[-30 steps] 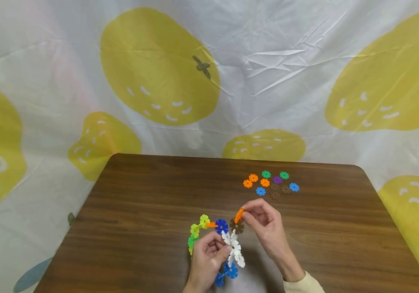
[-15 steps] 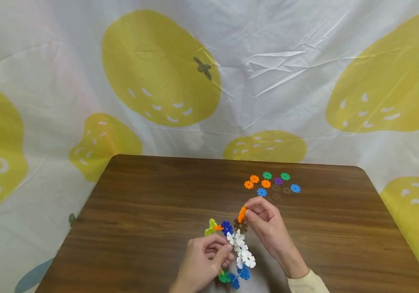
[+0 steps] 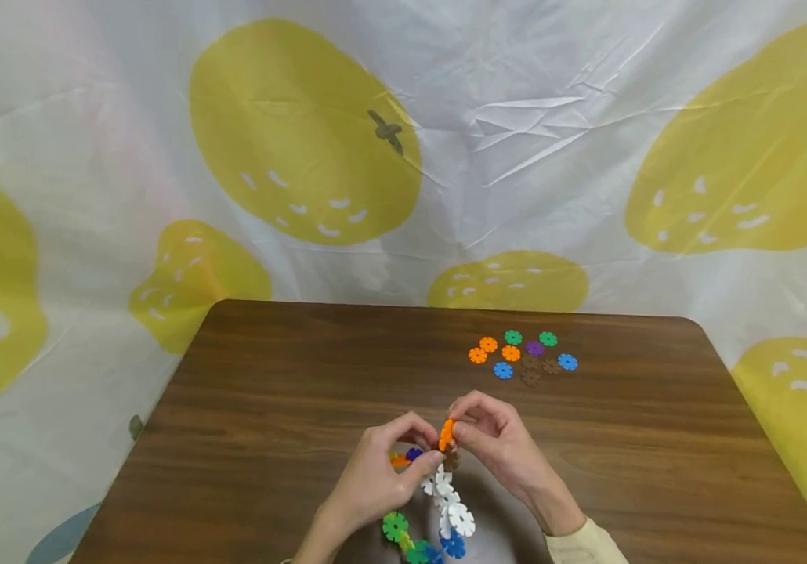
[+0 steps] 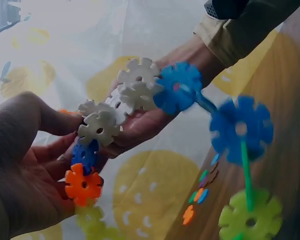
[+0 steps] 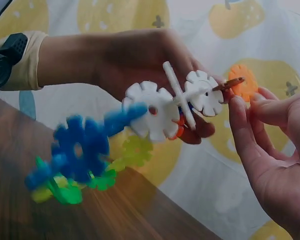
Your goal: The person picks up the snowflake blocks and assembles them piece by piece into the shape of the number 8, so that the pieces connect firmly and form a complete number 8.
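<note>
My right hand (image 3: 509,446) pinches an orange notched snowflake disc (image 3: 447,433) between thumb and fingers. That disc meets a brown disc (image 5: 232,83) at the end of a linked chain. My left hand (image 3: 378,474) has its thumb and index finger at the brown disc's joint, holding the chain's end. White discs (image 3: 461,518) come after the brown one, then blue discs (image 4: 241,129) and green discs (image 3: 395,526). A dark blue disc (image 4: 85,154) and another orange disc (image 4: 83,186) hang by the left fingers. The left fingertips' exact contact is partly hidden.
Loose orange, green, purple, brown and blue discs (image 3: 503,370) lie flat toward the back right of the wooden table (image 3: 305,376). A white curtain (image 3: 481,196) with yellow fruit prints hangs behind the table.
My left hand has shifted from the white discs up to the brown disc beside the right hand. The orange disc has moved slightly left and down, and the chain hangs lower.
</note>
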Demonstrator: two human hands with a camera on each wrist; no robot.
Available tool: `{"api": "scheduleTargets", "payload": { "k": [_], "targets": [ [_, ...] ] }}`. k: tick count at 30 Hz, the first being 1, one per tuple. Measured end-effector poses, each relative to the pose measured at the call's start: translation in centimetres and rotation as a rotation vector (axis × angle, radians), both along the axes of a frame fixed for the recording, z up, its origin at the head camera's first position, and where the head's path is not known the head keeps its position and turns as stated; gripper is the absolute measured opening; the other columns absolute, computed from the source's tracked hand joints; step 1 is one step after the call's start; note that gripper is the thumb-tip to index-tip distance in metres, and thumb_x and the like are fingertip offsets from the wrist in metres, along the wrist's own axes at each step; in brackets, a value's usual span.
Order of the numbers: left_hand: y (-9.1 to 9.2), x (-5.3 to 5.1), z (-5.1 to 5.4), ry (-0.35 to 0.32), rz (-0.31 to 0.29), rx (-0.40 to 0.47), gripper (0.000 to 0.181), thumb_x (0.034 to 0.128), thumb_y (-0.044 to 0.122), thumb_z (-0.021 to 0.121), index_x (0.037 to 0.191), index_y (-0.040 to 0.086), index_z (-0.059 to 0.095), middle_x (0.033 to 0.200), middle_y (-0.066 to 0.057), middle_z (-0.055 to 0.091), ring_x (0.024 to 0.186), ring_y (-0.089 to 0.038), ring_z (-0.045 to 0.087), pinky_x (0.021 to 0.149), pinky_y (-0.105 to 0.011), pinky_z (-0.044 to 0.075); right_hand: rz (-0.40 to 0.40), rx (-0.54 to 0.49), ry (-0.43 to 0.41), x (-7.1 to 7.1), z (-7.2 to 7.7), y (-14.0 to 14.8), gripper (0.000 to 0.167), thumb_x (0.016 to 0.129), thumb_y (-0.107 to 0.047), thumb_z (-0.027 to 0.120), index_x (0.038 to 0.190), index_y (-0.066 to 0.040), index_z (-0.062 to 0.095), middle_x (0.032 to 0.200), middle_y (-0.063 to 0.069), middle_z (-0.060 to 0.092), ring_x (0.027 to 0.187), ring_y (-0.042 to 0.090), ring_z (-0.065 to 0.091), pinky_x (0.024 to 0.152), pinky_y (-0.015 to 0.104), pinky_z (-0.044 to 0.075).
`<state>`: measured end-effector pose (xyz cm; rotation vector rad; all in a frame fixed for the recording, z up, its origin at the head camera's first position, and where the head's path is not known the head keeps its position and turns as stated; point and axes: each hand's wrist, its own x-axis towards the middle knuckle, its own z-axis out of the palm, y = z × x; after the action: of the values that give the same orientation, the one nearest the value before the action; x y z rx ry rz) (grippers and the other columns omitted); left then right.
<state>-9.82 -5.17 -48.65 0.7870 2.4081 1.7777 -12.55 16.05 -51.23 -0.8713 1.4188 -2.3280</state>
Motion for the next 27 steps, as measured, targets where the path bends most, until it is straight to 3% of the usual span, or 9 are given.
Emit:
{"api": "scheduleTargets", "payload": {
  "k": [4, 7, 10, 14, 17, 23, 27],
  "targets": [
    [0.0, 0.2, -0.6, 0.001, 0.041, 0.023, 0.008, 0.0892, 0.004, 0.073, 0.093, 0.01, 0.069, 0.084, -0.001, 0.071, 0.082, -0.006, 0.064, 0.082, -0.026, 0.058, 0.001, 0.026, 0.006, 0.1, -0.3, -0.1, 0.035, 0.1, 0.014, 0.045, 0.11, -0.01, 0.068, 0.106, -0.001, 0.064, 0.09, 0.008, 0.066, 0.077, 0.021, 0.057],
    [0.1, 0.3, -1.0, 0.023, 0.103, 0.049, 0.008, 0.0875, 0.002, 0.074, 0.092, 0.008, 0.07, 0.08, -0.003, 0.071, 0.076, -0.006, 0.064, 0.077, -0.026, 0.059, -0.09, 0.139, 0.02, -0.4, -0.5, 0.4, 0.02, 0.1, 0.008, 0.051, 0.112, -0.001, 0.065, 0.102, 0.001, 0.069, 0.088, 0.01, 0.068, 0.078, 0.027, 0.06],
    [0.1, 0.4, -1.3, 0.049, 0.181, 0.091, 0.009, 0.0854, 0.002, 0.076, 0.091, 0.007, 0.071, 0.077, -0.004, 0.072, 0.073, -0.006, 0.065, 0.074, -0.025, 0.059, -0.324, 0.362, 0.057, -1.9, -1.3, 1.5, 0.015, 0.099, -0.001, 0.06, 0.112, 0.006, 0.063, 0.098, 0.005, 0.072, 0.085, 0.012, 0.07, 0.079, 0.032, 0.062],
    [-0.2, 0.6, -1.3, 0.074, 0.245, 0.13, 0.01, 0.0834, 0.002, 0.078, 0.088, 0.006, 0.071, 0.075, -0.003, 0.072, 0.068, -0.005, 0.064, 0.068, -0.025, 0.059, -0.747, 0.775, 0.203, -5.0, -3.2, 3.6, 0.016, 0.094, -0.003, 0.069, 0.109, 0.003, 0.069, 0.097, 0.01, 0.072, 0.081, 0.019, 0.07, 0.075, 0.032, 0.062],
    [-0.3, 0.8, -1.2, 0.073, 0.257, 0.138, 0.01, 0.083, 0.001, 0.078, 0.088, 0.005, 0.071, 0.075, -0.004, 0.072, 0.066, -0.005, 0.064, 0.064, -0.026, 0.059, -0.936, 1.016, 0.285, -6.9, -4.5, 5.1, 0.021, 0.09, -0.002, 0.072, 0.11, 0.003, 0.069, 0.098, 0.019, 0.068, 0.081, 0.028, 0.069, 0.077, 0.041, 0.061],
    [-0.3, 1.1, -1.1, 0.022, 0.258, 0.139, 0.01, 0.0845, 0.002, 0.077, 0.09, 0.006, 0.07, 0.078, -0.005, 0.072, 0.064, -0.005, 0.063, 0.062, -0.023, 0.058, -0.942, 1.268, 0.253, -8.6, -6.0, 7.0, 0.042, 0.089, -0.011, 0.072, 0.125, 0.008, 0.06, 0.106, 0.03, 0.059, 0.096, 0.044, 0.06, 0.084, 0.059, 0.051],
    [-0.3, 1.0, -1.3, 0.027, 0.269, 0.154, 0.012, 0.0844, 0.001, 0.077, 0.091, 0.006, 0.069, 0.079, -0.006, 0.071, 0.064, -0.004, 0.062, 0.06, -0.024, 0.058, -0.94, 1.342, 0.236, -8.9, -6.8, 7.4, 0.041, 0.092, -0.015, 0.071, 0.124, 0.008, 0.061, 0.11, 0.031, 0.057, 0.099, 0.047, 0.059, 0.083, 0.064, 0.05]
  ]
}}
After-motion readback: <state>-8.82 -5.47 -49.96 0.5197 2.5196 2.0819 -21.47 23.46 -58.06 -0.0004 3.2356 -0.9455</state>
